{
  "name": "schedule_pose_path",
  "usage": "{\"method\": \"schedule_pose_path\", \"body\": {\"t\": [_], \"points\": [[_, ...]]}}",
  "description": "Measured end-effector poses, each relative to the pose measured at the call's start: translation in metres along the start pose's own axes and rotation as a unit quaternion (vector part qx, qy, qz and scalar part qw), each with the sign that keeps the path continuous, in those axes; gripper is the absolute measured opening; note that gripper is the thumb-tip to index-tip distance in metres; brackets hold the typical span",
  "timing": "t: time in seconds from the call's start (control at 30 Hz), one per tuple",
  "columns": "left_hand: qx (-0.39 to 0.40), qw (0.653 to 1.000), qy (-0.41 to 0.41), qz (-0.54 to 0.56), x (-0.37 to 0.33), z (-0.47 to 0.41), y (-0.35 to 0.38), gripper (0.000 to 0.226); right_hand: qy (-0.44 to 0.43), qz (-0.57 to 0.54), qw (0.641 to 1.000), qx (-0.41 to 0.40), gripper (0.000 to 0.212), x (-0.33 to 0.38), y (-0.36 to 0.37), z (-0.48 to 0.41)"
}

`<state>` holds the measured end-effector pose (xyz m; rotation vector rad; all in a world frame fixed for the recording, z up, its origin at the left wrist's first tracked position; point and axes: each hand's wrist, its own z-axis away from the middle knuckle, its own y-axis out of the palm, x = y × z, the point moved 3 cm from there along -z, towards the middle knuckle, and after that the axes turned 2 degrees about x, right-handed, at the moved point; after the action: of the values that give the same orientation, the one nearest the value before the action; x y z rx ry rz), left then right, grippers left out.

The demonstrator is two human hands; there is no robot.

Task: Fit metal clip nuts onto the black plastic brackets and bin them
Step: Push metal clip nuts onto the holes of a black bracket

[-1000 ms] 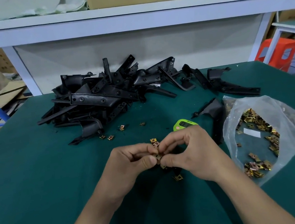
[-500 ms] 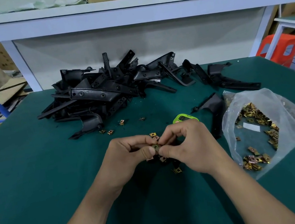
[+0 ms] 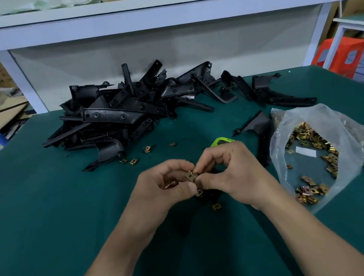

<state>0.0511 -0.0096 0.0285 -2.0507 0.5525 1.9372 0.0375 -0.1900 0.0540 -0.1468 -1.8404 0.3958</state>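
Note:
My left hand (image 3: 160, 187) and my right hand (image 3: 230, 175) meet over the middle of the green table, fingertips together. Between them they pinch a brass-coloured metal clip nut (image 3: 191, 176). More clip nuts seem to lie in my left palm. A black plastic bracket (image 3: 210, 198) lies under my hands, mostly hidden, with a clip nut (image 3: 216, 207) beside it. A pile of black plastic brackets (image 3: 126, 115) covers the far side of the table. One single bracket (image 3: 260, 126) lies right of my hands.
An open clear plastic bag (image 3: 319, 153) holding several clip nuts sits at the right. Loose clip nuts (image 3: 133, 161) lie near the pile. A lime-green device (image 3: 220, 142) peeks out behind my right hand. A white shelf frame (image 3: 158, 12) spans the back.
My hands have stayed together in the same spot. The clip nut between the fingertips has turned so that its flat face with the hole shows.

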Motion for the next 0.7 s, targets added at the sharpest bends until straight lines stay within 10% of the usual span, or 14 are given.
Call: {"method": "schedule_pose_path", "body": {"t": [0.7], "points": [[-0.196,0.976,0.041,-0.081,-0.0034,0.0034,0.0105,0.032,0.016,0.022,1.0,-0.015,0.015,-0.0059,-0.0022,-0.0014]]}}
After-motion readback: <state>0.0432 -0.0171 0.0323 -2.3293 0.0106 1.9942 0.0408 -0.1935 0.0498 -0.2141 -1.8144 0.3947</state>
